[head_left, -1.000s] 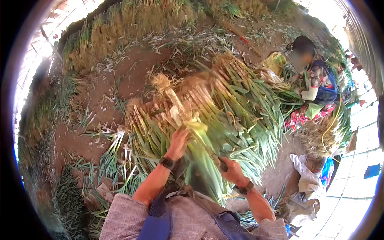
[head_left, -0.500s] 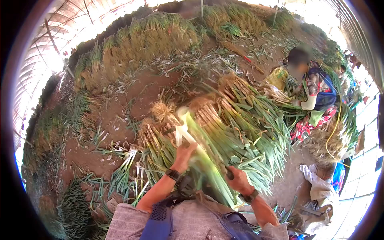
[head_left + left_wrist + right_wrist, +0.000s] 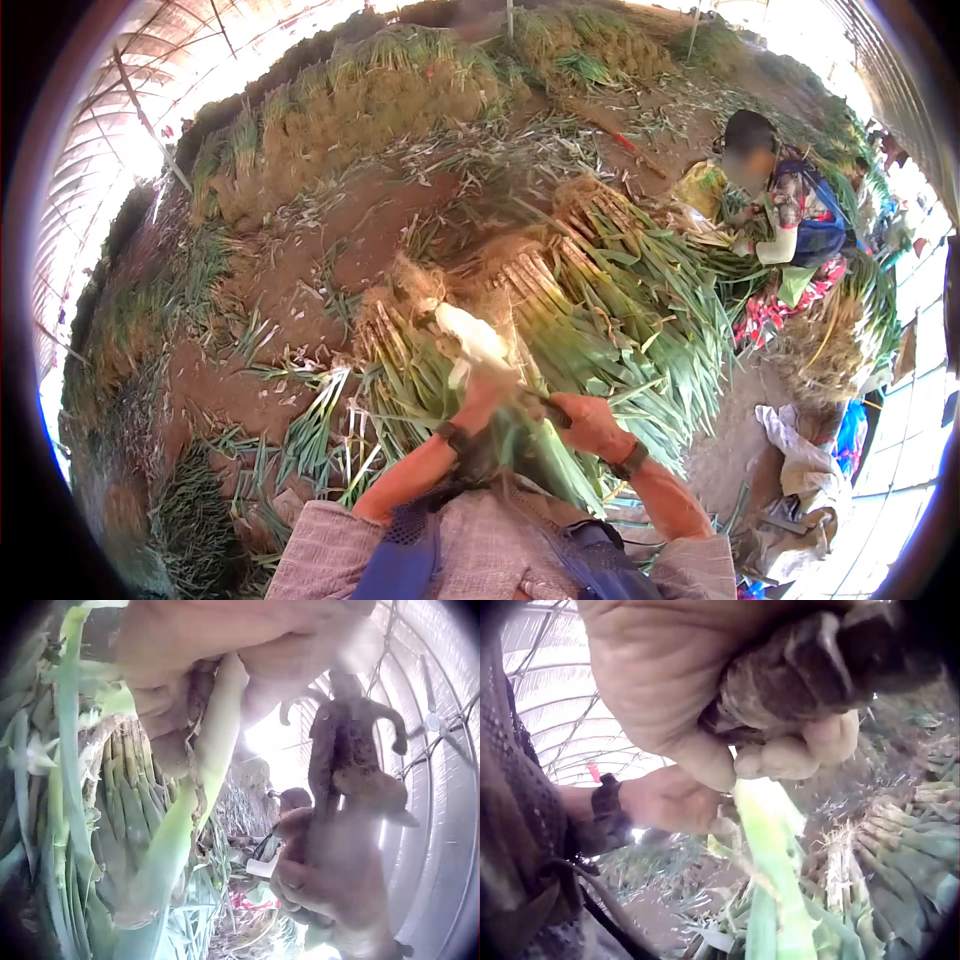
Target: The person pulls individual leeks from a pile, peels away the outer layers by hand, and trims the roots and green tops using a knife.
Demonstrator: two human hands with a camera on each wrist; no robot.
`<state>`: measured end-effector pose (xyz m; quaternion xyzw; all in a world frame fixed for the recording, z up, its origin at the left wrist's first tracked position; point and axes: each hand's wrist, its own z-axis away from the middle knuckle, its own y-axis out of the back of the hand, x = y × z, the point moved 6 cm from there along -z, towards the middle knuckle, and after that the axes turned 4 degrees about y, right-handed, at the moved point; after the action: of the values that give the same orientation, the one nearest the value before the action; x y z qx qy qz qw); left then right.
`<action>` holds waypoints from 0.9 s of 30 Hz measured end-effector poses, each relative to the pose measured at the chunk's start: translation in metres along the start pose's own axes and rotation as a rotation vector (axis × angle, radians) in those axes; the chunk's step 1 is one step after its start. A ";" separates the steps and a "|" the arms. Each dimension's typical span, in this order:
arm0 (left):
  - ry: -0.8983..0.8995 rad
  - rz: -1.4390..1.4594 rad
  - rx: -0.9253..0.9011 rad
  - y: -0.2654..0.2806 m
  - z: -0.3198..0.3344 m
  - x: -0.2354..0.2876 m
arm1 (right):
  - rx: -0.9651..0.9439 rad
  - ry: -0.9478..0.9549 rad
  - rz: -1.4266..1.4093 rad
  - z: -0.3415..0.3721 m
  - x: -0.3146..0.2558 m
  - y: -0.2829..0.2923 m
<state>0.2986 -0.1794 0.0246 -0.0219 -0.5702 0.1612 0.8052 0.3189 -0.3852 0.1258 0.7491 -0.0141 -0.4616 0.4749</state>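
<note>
My left hand [image 3: 488, 395] grips a thick leek [image 3: 470, 335], its white stem pointing away from me and its green leaves running back toward my body. In the left wrist view, the fingers curl round the pale green stalk [image 3: 180, 817], with dry brown leaf bits along it. Close by on the right, my right hand [image 3: 592, 425] holds a dark tool [image 3: 334, 750] with a ridged handle and curved prongs. The right wrist view shows the right fingertips [image 3: 780, 757] right at the leek's pale green part. Bundled leeks [image 3: 625, 300] lie just beyond both hands, roots away from me.
Another person [image 3: 800, 205] sits among leeks at the right. Loose leeks [image 3: 318, 415] and trimmings lie on the bare soil [image 3: 250, 380] to the left. Root-up bundles [image 3: 350, 115] line the back. Crumpled cloth sacking [image 3: 805, 470] lies at the lower right.
The left hand has moved back toward the body and right, closer to the right hand. The held leek has shifted with it; its pale loose layer no longer stands up as before.
</note>
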 end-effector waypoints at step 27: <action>0.165 0.600 0.006 0.006 0.018 0.016 | 0.234 -0.006 -0.083 -0.023 0.004 0.002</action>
<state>0.2852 -0.1721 0.0445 -0.2000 -0.4705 0.3908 0.7655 0.3383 -0.3721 0.1277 0.7980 -0.0382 -0.4783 0.3647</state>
